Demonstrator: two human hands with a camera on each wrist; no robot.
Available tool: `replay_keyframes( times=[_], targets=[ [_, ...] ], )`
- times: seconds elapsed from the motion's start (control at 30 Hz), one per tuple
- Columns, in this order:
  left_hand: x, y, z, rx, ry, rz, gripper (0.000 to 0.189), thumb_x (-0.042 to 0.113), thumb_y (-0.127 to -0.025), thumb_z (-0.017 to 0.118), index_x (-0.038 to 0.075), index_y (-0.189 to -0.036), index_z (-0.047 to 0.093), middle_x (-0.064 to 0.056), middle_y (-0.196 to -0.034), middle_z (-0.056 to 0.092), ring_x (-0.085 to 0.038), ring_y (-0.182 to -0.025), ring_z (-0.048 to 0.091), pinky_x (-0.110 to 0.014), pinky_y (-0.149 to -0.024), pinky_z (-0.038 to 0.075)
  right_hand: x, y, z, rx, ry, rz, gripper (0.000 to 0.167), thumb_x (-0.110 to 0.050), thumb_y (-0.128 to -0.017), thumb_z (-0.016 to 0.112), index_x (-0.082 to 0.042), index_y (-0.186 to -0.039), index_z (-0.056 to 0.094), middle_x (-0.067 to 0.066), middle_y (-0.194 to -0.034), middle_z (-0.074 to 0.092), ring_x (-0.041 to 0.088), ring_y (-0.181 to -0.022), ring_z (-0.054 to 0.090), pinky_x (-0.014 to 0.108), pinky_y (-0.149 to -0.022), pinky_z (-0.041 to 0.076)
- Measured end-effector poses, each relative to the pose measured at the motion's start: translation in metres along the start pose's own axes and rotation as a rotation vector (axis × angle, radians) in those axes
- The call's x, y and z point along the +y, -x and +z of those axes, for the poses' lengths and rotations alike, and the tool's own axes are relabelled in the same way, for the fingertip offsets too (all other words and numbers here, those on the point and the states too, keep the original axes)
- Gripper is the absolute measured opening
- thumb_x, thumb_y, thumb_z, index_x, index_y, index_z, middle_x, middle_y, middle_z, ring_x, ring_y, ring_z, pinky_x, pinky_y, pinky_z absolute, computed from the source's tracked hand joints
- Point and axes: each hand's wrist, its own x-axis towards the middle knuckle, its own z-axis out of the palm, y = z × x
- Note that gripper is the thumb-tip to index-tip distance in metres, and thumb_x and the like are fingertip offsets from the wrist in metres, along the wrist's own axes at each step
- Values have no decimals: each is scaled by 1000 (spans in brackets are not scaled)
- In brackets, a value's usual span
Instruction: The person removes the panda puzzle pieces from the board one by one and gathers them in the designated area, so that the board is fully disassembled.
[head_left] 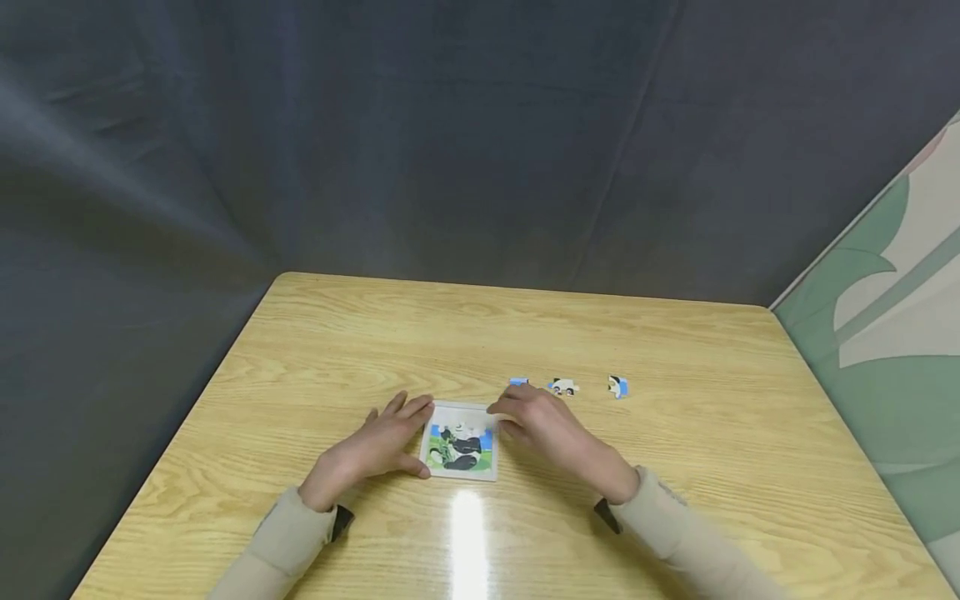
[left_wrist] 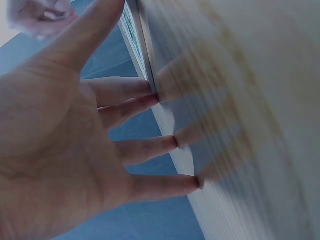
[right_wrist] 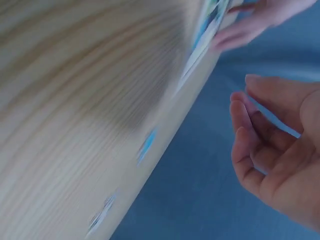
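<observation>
A small square jigsaw puzzle (head_left: pixel 461 413) in a white frame lies flat on the table. Pieces in its lower part show a panda amid green and blue; a pale band runs along the top. My left hand (head_left: pixel 378 446) touches the frame's left side, thumb by the near corner and index finger by the far one. In the left wrist view its fingers (left_wrist: pixel 150 149) are spread and straight, tips on the tabletop. By the frame's far right corner is my right hand (head_left: pixel 551 429). The right wrist view shows its fingers (right_wrist: pixel 242 145) loosely bent, with nothing visible between them and the thumb.
Loose jigsaw pieces lie in a row beyond my right hand: a partly hidden blue one (head_left: pixel 518 381), a white-and-black one (head_left: pixel 563 387) and a blue-and-white one (head_left: pixel 618 386). The wooden table (head_left: pixel 360 333) ends against a dark curtain (head_left: pixel 465 150). Patterned fabric (head_left: pixel 885 333) hangs at the right.
</observation>
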Motion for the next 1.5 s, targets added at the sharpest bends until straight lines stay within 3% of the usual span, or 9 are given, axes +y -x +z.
replay_keyframes(
  times=[0.23, 0.53, 0.77, 1.07, 1.3, 1.5],
  targets=[
    [0, -2, -1, 2, -5, 8, 93, 39, -78, 77, -1, -149, 31, -12, -158, 23, -46, -142, 10, -76, -100, 18, -31, -32, 25, -113, -28, 45, 20, -7, -79, 79, -5, -99, 74, 4, -94, 69, 17, -84, 64, 27, -71, 54],
    [0, -4, 0, -6, 12, 1, 91, 38, -79, 76, 1, -149, 31, -10, -158, 23, -45, -143, 9, -75, -100, 19, -47, -45, 49, -257, 68, 167, 23, -18, -82, 77, -9, -102, 73, 3, -98, 67, 18, -82, 58, 28, -64, 47],
    [0, -4, -1, 4, 4, 12, 91, 39, -78, 77, 0, -149, 33, -11, -157, 25, -47, -142, 11, -76, -99, 19, -52, -48, 54, -261, 111, 189, 25, -18, -80, 79, -10, -103, 73, 2, -91, 66, 16, -77, 55, 26, -60, 42],
    [-1, -4, 0, 4, 12, 7, 90, 38, -78, 77, 1, -148, 34, -10, -157, 25, -46, -143, 11, -76, -99, 20, -46, -48, 53, -260, -57, 194, 37, -14, -79, 80, -4, -113, 71, 3, -95, 60, 14, -79, 49, 20, -64, 41],
    [0, -3, -1, -2, 9, 6, 90, 37, -78, 77, 1, -148, 34, -10, -158, 24, -46, -143, 10, -76, -99, 19, -47, -45, 52, -239, -6, 172, 37, -16, -81, 78, -8, -117, 70, 4, -97, 61, 16, -83, 51, 23, -66, 43],
    [-1, -4, 0, 2, 16, 21, 90, 39, -79, 76, 1, -148, 34, -9, -158, 24, -47, -142, 11, -78, -97, 20, -47, -48, 51, -288, 48, 134, 43, -19, -80, 80, -11, -120, 69, 1, -97, 59, 14, -81, 48, 23, -66, 42]
  ],
)
